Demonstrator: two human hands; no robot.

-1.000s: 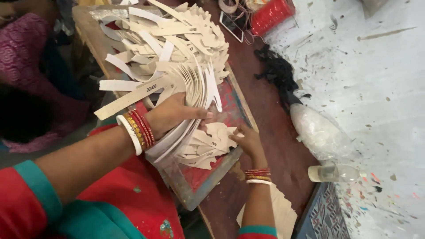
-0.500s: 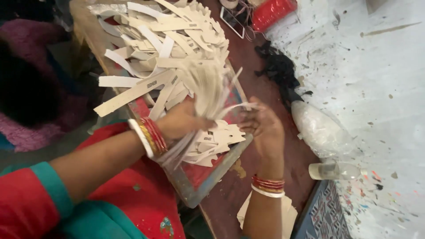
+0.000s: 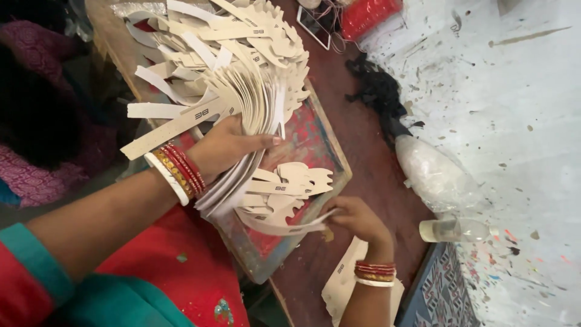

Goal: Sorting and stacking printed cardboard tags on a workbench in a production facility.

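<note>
My left hand (image 3: 227, 148), bangles on its wrist, grips a thick fanned bundle of cream card cut-outs (image 3: 242, 91) over a wooden frame with a red screen (image 3: 308, 139). A few loose cut-outs (image 3: 290, 181) lie on the red screen just below the bundle. My right hand (image 3: 357, 218) pinches the end of one curved card strip (image 3: 284, 227) at the frame's near right edge; the strip's other end reaches back under the bundle.
Right of the frame lie a black cloth (image 3: 378, 91), a clear plastic bag (image 3: 430, 169) and a small plastic bottle (image 3: 454, 230). More cream cards (image 3: 342, 284) sit under my right wrist beside a patterned board (image 3: 442, 297). Another person in magenta clothing (image 3: 36, 169) sits at the left.
My right hand left the loose cut-outs, rose, then came down to the frame's near edge holding a strip. My left hand kept its bundle and shifted slightly.
</note>
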